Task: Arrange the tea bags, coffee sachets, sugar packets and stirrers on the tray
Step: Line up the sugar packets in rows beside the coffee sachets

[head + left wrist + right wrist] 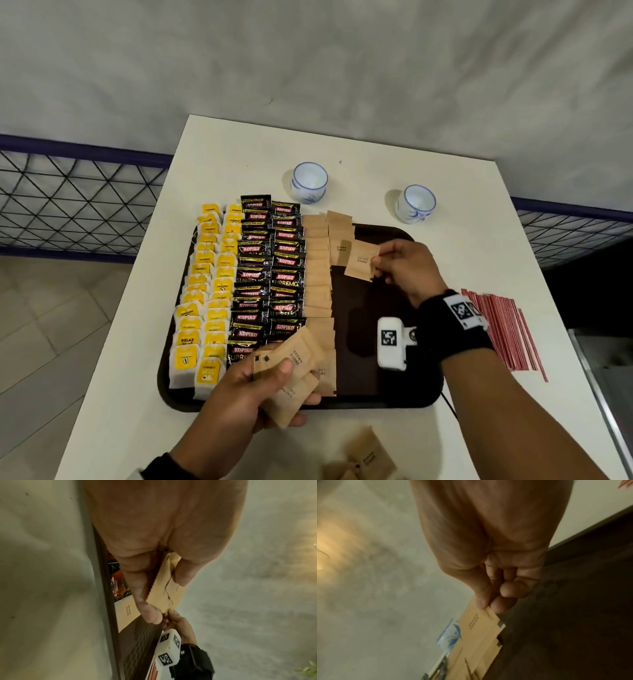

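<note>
**Second sugar column, next packet going down**

My right hand point(406, 265) pinched one sugar packet point(361, 261) by its right edge, thumb and fingertip curled on it, just above the tray point(387, 402). The open slot lay at about 9 o'clock from that hand, directly below the short second sugar column point(339, 236). My right hand was the nearer one; my left hand point(260, 387) sat at 6 o'clock by the tray's near edge, gripping a spare stack of packets point(294, 363).

The packet was tilted, its long axis running from about 11 to 5 o'clock, printing facing up. I judged it needed a small turn to square with the column. The stirrers point(501, 329) lay off the tray at 3 o'clock, long axes roughly 12 to 6.
</note>
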The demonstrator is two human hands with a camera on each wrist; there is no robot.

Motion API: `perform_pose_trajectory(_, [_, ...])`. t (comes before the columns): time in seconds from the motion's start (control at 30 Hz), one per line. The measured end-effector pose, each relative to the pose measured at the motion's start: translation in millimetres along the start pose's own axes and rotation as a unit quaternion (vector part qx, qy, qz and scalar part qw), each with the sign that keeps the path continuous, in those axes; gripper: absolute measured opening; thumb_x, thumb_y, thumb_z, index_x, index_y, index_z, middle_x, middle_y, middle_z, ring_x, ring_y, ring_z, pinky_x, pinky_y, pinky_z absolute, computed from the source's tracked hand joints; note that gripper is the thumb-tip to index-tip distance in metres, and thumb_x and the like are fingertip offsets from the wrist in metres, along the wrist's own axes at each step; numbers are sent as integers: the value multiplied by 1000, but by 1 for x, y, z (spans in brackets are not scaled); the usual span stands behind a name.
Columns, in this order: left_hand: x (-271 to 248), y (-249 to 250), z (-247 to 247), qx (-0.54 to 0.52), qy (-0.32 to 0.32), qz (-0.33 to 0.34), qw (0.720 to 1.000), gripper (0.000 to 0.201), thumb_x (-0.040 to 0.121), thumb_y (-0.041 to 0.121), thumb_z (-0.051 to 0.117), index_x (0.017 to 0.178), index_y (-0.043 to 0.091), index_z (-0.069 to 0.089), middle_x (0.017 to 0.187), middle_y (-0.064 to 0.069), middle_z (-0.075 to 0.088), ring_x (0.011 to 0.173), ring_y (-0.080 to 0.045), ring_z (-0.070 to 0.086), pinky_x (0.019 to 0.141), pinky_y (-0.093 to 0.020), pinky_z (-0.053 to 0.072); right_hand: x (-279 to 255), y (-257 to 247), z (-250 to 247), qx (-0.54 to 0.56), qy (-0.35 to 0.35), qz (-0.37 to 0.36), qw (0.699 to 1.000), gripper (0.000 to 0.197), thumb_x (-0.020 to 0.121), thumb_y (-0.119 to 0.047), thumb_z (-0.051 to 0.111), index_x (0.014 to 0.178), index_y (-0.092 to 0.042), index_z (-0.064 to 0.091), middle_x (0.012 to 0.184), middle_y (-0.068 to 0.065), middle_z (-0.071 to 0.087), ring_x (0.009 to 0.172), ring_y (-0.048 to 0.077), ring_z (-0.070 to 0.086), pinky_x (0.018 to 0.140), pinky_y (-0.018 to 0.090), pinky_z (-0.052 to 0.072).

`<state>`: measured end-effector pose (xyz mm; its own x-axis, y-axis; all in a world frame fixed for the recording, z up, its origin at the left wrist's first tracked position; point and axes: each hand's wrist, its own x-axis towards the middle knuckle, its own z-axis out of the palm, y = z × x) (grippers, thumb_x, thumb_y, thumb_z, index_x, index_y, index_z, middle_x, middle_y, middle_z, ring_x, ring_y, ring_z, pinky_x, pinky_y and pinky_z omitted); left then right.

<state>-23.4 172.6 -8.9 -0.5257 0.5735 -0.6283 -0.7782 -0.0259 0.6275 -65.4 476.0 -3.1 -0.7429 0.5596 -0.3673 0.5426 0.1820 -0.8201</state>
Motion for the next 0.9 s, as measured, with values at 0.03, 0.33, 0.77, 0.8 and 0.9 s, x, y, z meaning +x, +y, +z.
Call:
perform_pose_trajectory(0.03, [0, -1, 0, 2, -1, -2, 1000, 42, 86, 21, 60, 127, 12, 60, 108, -21, 75, 96, -42, 73, 72, -46, 61, 6, 0, 3, -9, -4, 6, 1000, 17, 85, 4, 66, 81, -12, 64, 68, 5, 69, 51, 9, 59, 48, 21, 44])
perform_pose_trajectory(0.33, [-2, -4, -4, 7, -8, -16, 1000, 48, 81, 23, 63, 129, 15, 58, 109, -21, 74, 98, -43, 73, 75, -48, 60, 25, -2, 20, -44, -27, 8, 999, 16, 84, 4, 71, 78, -9, 62, 68, 10, 66, 53, 15, 59, 46, 19, 48])
perform_pose_trajectory(0.77, [-1, -3, -3, 17, -13, -18, 1000, 43, 84, 21, 61, 127, 15, 60, 108, -21, 75, 97, -42, 73, 73, -46, 61, 31, -1, 34, -103, 20, 9, 994, 5, 79, -6, 74, 79, -7, 69, 70, 15, 73, 58, 20, 65, 60, 35, 59])
perform_pose_trajectory(0.8, [-1, -3, -3, 18, -13, -17, 1000, 42, 84, 21, 61, 126, 14, 60, 108, -21, 75, 97, -42, 73, 73, -47, 61, 31, -1, 35, -105, 23, 11, 994, 4, 80, -5, 73, 80, -6, 69, 70, 15, 72, 57, 20, 65, 59, 34, 59])
perform_pose_trajectory(0.9, [-1, -3, -3, 17, -11, -16, 1000, 43, 83, 21, 62, 125, 13, 61, 108, -22, 75, 97, -43, 73, 73, -47, 61, 33, -1, 37, -107, 30, 15, 994, 7, 82, -2, 69, 78, -8, 67, 65, 11, 71, 54, 18, 64, 53, 30, 57])
